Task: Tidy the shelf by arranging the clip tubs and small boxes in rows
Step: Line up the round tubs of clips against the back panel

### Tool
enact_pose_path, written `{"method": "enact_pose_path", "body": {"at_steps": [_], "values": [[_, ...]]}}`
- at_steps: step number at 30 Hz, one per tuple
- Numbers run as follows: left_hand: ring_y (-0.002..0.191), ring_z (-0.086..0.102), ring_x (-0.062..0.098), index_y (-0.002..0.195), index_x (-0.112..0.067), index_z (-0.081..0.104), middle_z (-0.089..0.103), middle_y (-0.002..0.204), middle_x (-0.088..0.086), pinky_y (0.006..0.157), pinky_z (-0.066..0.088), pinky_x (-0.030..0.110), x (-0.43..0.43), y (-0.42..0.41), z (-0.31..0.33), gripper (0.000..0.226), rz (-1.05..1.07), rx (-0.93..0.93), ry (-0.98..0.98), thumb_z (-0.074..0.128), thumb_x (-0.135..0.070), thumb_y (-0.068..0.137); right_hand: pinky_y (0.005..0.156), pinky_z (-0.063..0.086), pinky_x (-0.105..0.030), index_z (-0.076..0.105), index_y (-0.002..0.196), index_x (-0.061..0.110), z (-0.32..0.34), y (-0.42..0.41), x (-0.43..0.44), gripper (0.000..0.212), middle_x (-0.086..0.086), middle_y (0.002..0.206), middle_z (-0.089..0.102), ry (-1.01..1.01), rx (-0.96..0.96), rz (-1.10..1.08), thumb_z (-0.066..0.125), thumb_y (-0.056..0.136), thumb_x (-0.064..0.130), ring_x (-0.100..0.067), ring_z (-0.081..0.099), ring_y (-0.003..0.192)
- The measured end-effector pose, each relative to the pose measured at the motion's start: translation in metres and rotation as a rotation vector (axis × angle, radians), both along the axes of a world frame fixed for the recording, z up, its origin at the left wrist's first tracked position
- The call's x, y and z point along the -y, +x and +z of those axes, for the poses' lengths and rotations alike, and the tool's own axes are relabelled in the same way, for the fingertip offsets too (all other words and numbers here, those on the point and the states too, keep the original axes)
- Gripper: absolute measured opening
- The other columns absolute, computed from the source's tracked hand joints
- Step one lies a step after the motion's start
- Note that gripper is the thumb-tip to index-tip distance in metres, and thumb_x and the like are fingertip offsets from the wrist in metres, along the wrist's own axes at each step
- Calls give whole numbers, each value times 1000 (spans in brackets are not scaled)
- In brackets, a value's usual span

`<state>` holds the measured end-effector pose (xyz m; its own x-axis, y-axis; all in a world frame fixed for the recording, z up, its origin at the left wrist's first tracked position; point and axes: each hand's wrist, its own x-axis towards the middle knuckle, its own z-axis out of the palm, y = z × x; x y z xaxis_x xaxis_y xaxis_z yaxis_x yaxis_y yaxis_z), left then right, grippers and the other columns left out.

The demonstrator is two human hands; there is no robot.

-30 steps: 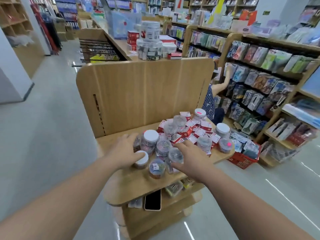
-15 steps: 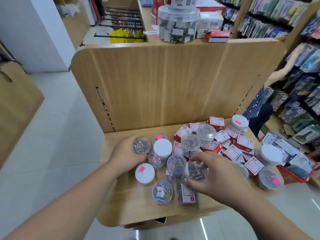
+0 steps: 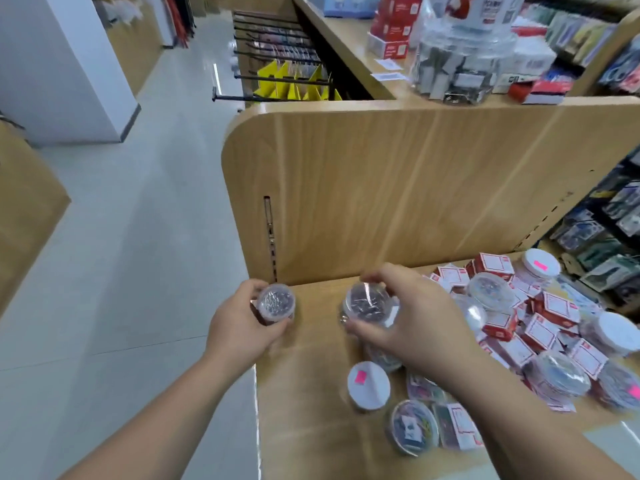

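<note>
My left hand (image 3: 239, 323) grips a small clear tub of silver clips (image 3: 277, 302) at the back left corner of the wooden shelf (image 3: 304, 403). My right hand (image 3: 412, 317) holds a second clear clip tub (image 3: 367, 301) a little to the right, just above the shelf. Below it a white-lidded tub (image 3: 367, 384) with a pink sticker stands upright, and a tub of coloured clips (image 3: 412, 426) lies near the front edge. A jumble of red-and-white small boxes (image 3: 550, 311) and more tubs (image 3: 490, 291) fills the right side.
A tall wooden back panel (image 3: 398, 188) rises behind the shelf. On the counter above it stands a large clear jar of binder clips (image 3: 457, 71) beside red boxes (image 3: 393, 26). Floor lies open to the left; stocked racks (image 3: 609, 230) stand at the right.
Both hands lifted a tub out of the pile and carried it back and left toward the shelf's rear corner. The view swung left and down.
</note>
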<state>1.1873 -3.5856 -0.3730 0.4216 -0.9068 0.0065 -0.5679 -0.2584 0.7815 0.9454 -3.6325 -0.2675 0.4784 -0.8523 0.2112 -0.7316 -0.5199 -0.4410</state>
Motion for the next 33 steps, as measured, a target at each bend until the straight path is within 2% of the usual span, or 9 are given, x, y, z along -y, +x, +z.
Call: {"method": "enact_pose_path", "body": {"at_steps": [3, 6, 11, 15, 20, 23, 26, 30, 33], "values": [[83, 54, -11, 90, -50, 54, 61, 92, -25, 62, 39, 11, 0, 10, 2, 50, -19, -17, -60, 90, -31, 61, 73, 45, -29, 57, 111, 31, -16, 37, 14, 54, 12, 105, 64, 23, -69, -22, 75, 67, 57, -12, 59, 96], [84, 53, -10, 90, -57, 48, 59, 95, -27, 61, 35, 7, 1, 18, 4, 55, -38, -8, -86, 89, -34, 61, 72, 47, -33, 54, 110, 31, -40, 63, 32, 53, 9, 107, 64, 53, -114, -21, 73, 69, 58, -17, 61, 99], [77, 58, 1, 93, -49, 52, 62, 92, -26, 64, 43, 17, 4, 30, -6, 53, 40, -88, -80, 89, -40, 57, 77, 50, -39, 54, 99, 31, -79, 91, 46, 40, 6, 97, 57, 101, -77, -20, 67, 70, 56, -23, 58, 94], [74, 59, 4, 93, -42, 55, 63, 89, -22, 65, 49, 24, 5, 36, -14, 53, 35, -114, -68, 90, -43, 53, 73, 50, -32, 53, 101, 30, -88, 98, 43, 42, 9, 102, 47, 130, 30, -49, 77, 70, 46, -16, 56, 90], [73, 58, 4, 89, -39, 57, 63, 77, -14, 62, 45, 19, 8, 35, -18, 50, 42, -111, -60, 91, -42, 53, 67, 42, -24, 55, 98, 22, -91, 101, 44, 43, 7, 101, 45, 188, 62, -71, 82, 69, 38, -9, 51, 81], [72, 58, 5, 88, -38, 57, 62, 75, -13, 60, 41, 16, 9, 31, -15, 49, 43, -107, -62, 92, -40, 54, 69, 42, -25, 54, 97, 22, -87, 98, 44, 43, 7, 100, 45, 192, 45, -56, 82, 68, 37, -12, 52, 84], [72, 58, 3, 91, -35, 56, 63, 80, -14, 59, 41, 17, 10, 28, -11, 53, 39, -80, -38, 93, -40, 53, 76, 48, -29, 54, 104, 28, -69, 90, 37, 51, 10, 103, 45, 189, 39, -39, 82, 65, 45, -10, 52, 89], [75, 53, 6, 103, -26, 47, 52, 100, -5, 62, 43, 31, 1, 26, -3, 77, 135, 1, -8, 94, -44, 46, 77, 46, -24, 59, 105, 26, -34, 50, 23, 47, 8, 100, 50, 53, 111, -45, 73, 71, 56, -8, 53, 92], [73, 47, 14, 100, -20, 46, 44, 91, -2, 62, 41, 36, -15, 12, 14, 71, 216, 98, -82, 91, -46, 51, 77, 43, -23, 61, 100, 25, -18, -5, 17, 39, 9, 95, 55, -57, 90, -110, 69, 74, 54, -8, 51, 87]]}}
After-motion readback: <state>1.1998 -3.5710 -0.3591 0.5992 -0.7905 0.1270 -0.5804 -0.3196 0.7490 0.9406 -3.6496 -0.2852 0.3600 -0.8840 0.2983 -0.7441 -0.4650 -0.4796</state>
